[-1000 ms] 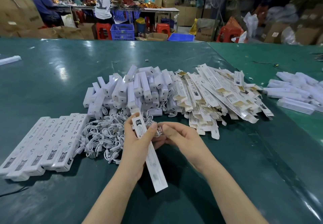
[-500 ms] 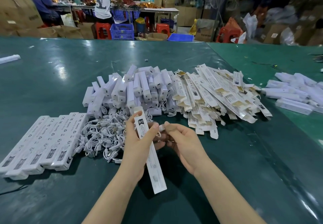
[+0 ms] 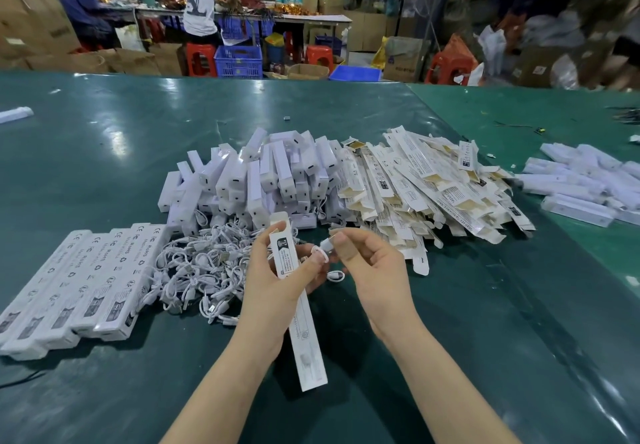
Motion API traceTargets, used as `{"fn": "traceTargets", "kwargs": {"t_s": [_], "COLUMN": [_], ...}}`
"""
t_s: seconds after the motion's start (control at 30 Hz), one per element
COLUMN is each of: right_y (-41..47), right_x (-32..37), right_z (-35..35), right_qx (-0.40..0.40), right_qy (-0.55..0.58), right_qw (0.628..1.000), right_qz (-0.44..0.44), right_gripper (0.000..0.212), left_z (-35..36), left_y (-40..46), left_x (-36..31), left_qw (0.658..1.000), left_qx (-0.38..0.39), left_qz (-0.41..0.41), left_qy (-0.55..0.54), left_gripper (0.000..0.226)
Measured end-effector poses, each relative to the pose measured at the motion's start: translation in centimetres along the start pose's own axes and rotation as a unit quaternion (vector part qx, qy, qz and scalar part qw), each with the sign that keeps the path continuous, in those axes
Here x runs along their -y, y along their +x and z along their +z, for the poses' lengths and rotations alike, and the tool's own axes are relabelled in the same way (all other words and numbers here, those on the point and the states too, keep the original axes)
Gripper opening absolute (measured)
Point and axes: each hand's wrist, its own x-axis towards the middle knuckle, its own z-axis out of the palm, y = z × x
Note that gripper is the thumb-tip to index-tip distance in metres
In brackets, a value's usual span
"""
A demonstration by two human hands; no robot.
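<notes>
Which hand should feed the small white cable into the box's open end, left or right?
Probably right: the right hand pinches the white cable beside the open top of the narrow box, which the left hand grips and steadies.

Over the green table [image 3: 104,152], the left hand [image 3: 273,281] grips a slim white box [image 3: 300,312] near its upper end, its long body slanting down towards the person. Just beside that end, the right hand [image 3: 374,270] pinches a short white cable [image 3: 327,249] between thumb and forefinger. Behind the hands lies a tangle of loose cables [image 3: 201,270], with a neat row of closed boxes [image 3: 79,281] to its left. Further back sit a heap of white inner trays [image 3: 263,180] and a spread of flat cartons [image 3: 426,194].
</notes>
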Motion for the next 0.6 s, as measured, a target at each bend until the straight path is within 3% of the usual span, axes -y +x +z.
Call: {"fn": "traceTargets", "kwargs": {"t_s": [0.13,0.33,0.6], "right_y": [-0.1,-0.4,0.0], "right_x": [0.2,0.5,0.4], "right_z": [0.0,0.3,0.0], "right_qx": [0.007,0.026,0.039], "right_qy": [0.004,0.014,-0.005], "right_qw": [1.000,0.997,0.999], "right_qz": [-0.026,-0.068,-0.011], "right_gripper": [0.015,0.009,0.012], "left_z": [0.2,0.5,0.3], "left_y": [-0.1,-0.4,-0.2], "left_x": [-0.5,-0.9,-1.0], "left_qw": [1.000,0.999,0.998], "left_qx": [-0.007,-0.025,-0.023], "left_qz": [0.013,0.035,0.049], "left_qy": [0.011,0.026,0.030], "left_gripper": [0.058,0.068,0.049]}}
